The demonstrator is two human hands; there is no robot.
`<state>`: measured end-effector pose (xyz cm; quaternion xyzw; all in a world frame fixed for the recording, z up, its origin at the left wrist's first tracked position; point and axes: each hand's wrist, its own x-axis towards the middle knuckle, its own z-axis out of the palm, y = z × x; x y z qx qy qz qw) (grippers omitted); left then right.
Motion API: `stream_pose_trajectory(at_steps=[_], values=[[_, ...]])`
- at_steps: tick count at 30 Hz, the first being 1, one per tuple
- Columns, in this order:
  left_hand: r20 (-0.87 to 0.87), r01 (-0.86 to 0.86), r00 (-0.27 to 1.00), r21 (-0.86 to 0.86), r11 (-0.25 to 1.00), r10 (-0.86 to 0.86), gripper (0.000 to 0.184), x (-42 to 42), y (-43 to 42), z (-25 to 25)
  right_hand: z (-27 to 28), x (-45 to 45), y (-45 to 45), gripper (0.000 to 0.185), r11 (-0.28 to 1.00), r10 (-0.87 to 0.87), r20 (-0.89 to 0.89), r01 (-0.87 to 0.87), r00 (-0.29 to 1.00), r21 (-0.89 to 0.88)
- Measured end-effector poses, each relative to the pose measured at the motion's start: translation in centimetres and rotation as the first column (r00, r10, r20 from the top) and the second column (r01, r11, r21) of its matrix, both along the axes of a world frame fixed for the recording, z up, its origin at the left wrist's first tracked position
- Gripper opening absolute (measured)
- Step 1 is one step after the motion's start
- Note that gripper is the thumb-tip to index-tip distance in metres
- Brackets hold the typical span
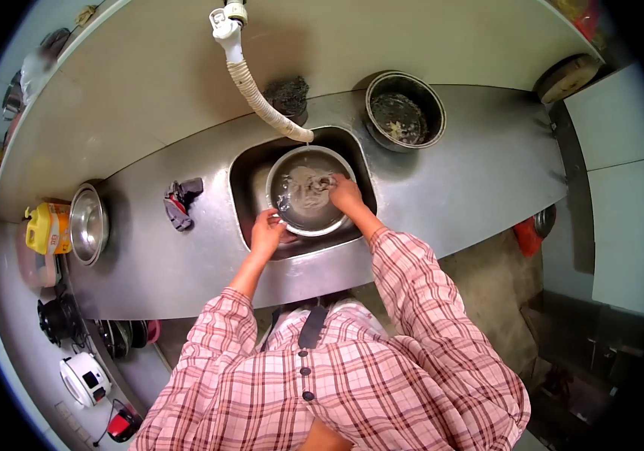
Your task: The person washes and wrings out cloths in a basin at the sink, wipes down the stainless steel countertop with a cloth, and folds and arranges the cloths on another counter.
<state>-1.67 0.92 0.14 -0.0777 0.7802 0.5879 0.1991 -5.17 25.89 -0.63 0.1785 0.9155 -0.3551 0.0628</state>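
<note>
A round metal basin (271, 188) of cloudy grey water stands inside the sink (245, 177). My left hand (267, 233) grips the basin's near left rim, thumb and fingers at its edge. Over the right side of the basin, my right hand (346, 195) has its fingers curled down at the water. Something greyish shows by those fingertips, too unclear to name. Ripples and a pale swirl spread across the water. The ribbed tap hose (262, 101) ends just above the basin's far rim, with a thin stream under it.
A dark pot (406, 111) with residue inside stands right of the sink. Behind the sink sits a dark scouring mesh (288, 96). Grey-and-red cloth or gloves (181, 203) lie on the left counter. A steel bowl (89, 225) leans near a yellow jug (39, 229) at the far left.
</note>
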Motion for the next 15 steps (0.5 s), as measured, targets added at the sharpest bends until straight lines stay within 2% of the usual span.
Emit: stream_pose_trajectory(at_steps=[2,3,4,6,9,10,12,15], values=[[0.182,-0.063,0.982,0.072,0.995,0.049,0.046,0.1,1.3,2.5,-4.0,-0.2,-0.4,0.037,0.986,0.114,-0.127,-0.097,0.985,0.134],[0.238,-0.067,0.971,0.120,0.991,0.036,0.049,0.0,1.3,1.9,-5.0,0.0,-0.6,0.039,0.969,0.174,-0.185,-0.134,0.967,0.208],[0.294,-0.099,0.954,0.146,0.984,0.052,0.050,-0.1,1.6,2.0,-4.0,1.0,-2.1,0.038,0.938,0.237,0.034,-0.238,0.971,0.253],[0.386,-0.160,0.918,0.164,0.973,0.086,0.053,-0.6,2.0,1.9,-6.7,3.2,-4.6,0.030,0.752,0.437,-0.005,-0.362,0.899,0.551],[0.506,-0.238,0.856,0.208,0.949,0.104,0.061,-1.5,1.8,1.2,-6.3,1.9,-3.1,0.024,0.667,0.664,0.084,-0.639,0.743,0.383],[0.544,-0.252,0.833,0.210,0.945,0.101,0.063,-1.7,1.6,1.0,-5.6,0.9,-1.9,0.018,0.678,0.641,0.117,-0.631,0.759,0.377],[0.612,-0.275,0.786,0.219,0.936,0.088,0.068,-2.4,1.5,0.4,-4.6,0.2,-0.8,0.017,0.930,0.278,-0.141,-0.229,0.950,0.286],[0.678,-0.439,0.711,0.222,0.871,0.185,0.074,-2.8,2.3,-0.8,-9.6,-1.0,-3.6,0.016,0.994,0.082,-0.182,-0.068,0.980,0.084]])
